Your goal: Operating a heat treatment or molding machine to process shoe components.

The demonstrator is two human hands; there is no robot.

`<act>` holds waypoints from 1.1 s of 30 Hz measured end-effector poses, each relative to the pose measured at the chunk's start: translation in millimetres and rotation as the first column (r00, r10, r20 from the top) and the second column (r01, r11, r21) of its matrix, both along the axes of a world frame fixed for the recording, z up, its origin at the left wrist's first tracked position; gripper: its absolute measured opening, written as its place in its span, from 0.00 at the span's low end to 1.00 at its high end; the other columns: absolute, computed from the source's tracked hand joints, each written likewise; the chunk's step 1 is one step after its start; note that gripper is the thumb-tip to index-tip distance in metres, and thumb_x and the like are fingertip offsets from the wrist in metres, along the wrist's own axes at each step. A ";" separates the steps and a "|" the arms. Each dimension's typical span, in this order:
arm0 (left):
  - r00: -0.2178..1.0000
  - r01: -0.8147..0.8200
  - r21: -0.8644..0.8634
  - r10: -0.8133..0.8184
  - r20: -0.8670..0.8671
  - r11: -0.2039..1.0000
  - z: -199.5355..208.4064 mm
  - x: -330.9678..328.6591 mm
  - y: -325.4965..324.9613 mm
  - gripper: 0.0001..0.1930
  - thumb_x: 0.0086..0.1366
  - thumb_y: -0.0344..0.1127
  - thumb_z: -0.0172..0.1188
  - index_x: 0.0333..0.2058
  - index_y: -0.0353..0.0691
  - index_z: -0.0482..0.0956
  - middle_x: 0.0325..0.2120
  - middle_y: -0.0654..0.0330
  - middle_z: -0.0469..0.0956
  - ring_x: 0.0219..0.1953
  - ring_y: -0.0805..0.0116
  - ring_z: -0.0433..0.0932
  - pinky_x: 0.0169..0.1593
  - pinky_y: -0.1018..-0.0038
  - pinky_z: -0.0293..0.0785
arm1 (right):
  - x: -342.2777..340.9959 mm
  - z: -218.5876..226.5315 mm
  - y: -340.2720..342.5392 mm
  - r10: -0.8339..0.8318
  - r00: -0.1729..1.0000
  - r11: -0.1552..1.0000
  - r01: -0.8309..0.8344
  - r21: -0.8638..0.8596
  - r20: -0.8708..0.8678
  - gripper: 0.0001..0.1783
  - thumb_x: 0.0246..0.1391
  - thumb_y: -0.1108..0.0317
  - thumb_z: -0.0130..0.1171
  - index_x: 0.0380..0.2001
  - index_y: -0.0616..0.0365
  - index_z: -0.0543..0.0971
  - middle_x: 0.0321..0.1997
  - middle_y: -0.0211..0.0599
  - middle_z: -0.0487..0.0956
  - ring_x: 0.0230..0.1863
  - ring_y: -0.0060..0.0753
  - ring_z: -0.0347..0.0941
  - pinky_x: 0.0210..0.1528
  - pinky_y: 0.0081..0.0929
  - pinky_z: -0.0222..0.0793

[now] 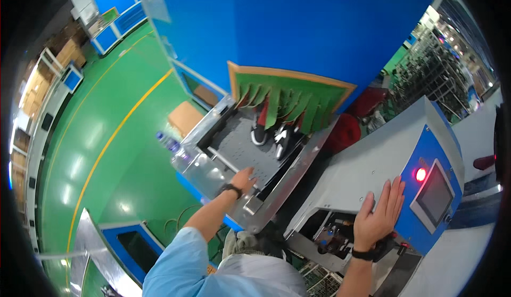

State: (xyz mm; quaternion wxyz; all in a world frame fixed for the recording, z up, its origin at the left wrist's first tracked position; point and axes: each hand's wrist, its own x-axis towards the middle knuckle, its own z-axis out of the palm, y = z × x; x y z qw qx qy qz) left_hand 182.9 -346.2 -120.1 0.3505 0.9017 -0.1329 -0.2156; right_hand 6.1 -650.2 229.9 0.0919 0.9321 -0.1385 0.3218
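My left hand (244, 181) is over the near end of a dark perforated conveyor belt (234, 137), its fingers loosely apart and nothing visible in them. My right hand (379, 214) has its fingers stretched out by the grey and blue machine housing, just left of a lit red lamp (421, 174) and a dark screen (435, 193). Whether that palm touches the housing I cannot tell. Farther along the belt, two black and white shoes (258, 135) (282, 143) sit side by side at a green strip curtain (287, 105), whose strips partly cover them.
A tall blue machine cabinet (298, 26) rises behind the curtain. On the left side of the metal conveyor frame stands a clear plastic bottle (183, 157); a cardboard box (184, 118) is beyond it. A red bucket (345, 132) stands to the right, with racks (431, 76) farther back.
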 end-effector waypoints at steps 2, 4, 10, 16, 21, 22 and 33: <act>0.986 -0.144 -0.079 0.136 -0.091 0.986 -26.7 45.9 -66.6 0.39 0.57 0.51 0.68 0.61 0.32 0.66 0.55 0.42 0.76 0.59 0.46 0.74 0.62 0.59 0.69 | -1.7 -2.1 -1.0 -0.069 0.997 0.996 0.067 -0.051 -0.033 0.22 0.58 0.68 0.57 0.54 0.67 0.77 0.67 0.54 0.71 0.69 0.58 0.64 0.71 0.49 0.55; 0.976 -0.171 -0.070 0.160 -0.145 0.983 -20.7 81.8 -126.5 0.47 0.54 0.52 0.70 0.64 0.31 0.61 0.56 0.40 0.75 0.60 0.46 0.74 0.62 0.60 0.69 | -7.2 -8.1 -5.8 -0.157 0.986 0.981 0.149 -0.123 -0.058 0.18 0.59 0.70 0.54 0.49 0.68 0.79 0.65 0.56 0.72 0.67 0.58 0.67 0.70 0.49 0.58; 0.928 -0.360 0.080 0.366 -0.074 0.929 -56.4 112.2 -180.1 0.60 0.55 0.45 0.72 0.69 0.25 0.35 0.53 0.31 0.72 0.53 0.36 0.76 0.58 0.55 0.73 | -8.4 -19.0 1.8 -0.177 0.980 0.970 0.157 -0.186 -0.092 0.17 0.56 0.75 0.54 0.49 0.63 0.79 0.64 0.63 0.71 0.66 0.66 0.67 0.67 0.57 0.61; 0.914 -0.361 -0.275 0.280 -0.294 0.891 -22.2 107.4 -125.2 0.45 0.62 0.46 0.61 0.70 0.31 0.48 0.56 0.36 0.73 0.57 0.44 0.75 0.60 0.59 0.70 | -1.5 -15.8 0.3 -0.162 0.986 0.970 0.152 -0.190 -0.038 0.19 0.54 0.74 0.55 0.50 0.58 0.79 0.64 0.59 0.71 0.64 0.64 0.69 0.65 0.55 0.63; 0.961 -0.220 -0.555 0.082 -0.263 0.802 90.4 4.4 -51.6 0.43 0.64 0.47 0.61 0.70 0.33 0.51 0.57 0.40 0.73 0.61 0.53 0.73 0.63 0.65 0.66 | -1.9 -8.4 -0.9 -0.178 0.984 0.966 0.177 -0.187 0.014 0.16 0.52 0.70 0.57 0.46 0.56 0.81 0.63 0.52 0.74 0.66 0.56 0.68 0.66 0.51 0.63; 0.963 -0.213 -0.565 0.074 -0.257 0.797 108.0 -23.9 -34.4 0.44 0.64 0.47 0.62 0.70 0.32 0.50 0.58 0.40 0.73 0.61 0.53 0.73 0.63 0.66 0.66 | -1.9 -5.8 4.1 -0.133 0.991 0.989 0.133 -0.067 0.017 0.18 0.54 0.69 0.57 0.48 0.58 0.79 0.63 0.53 0.73 0.66 0.58 0.67 0.68 0.53 0.60; 0.864 0.114 -0.808 -0.459 -0.207 0.578 226.8 -219.3 2.0 0.68 0.41 0.39 0.85 0.72 0.38 0.41 0.66 0.44 0.59 0.68 0.54 0.61 0.69 0.60 0.59 | -116.1 -74.0 108.3 -0.077 0.816 -0.385 -0.554 0.738 0.573 0.68 0.34 0.67 0.84 0.71 0.64 0.47 0.66 0.44 0.65 0.66 0.40 0.62 0.67 0.37 0.60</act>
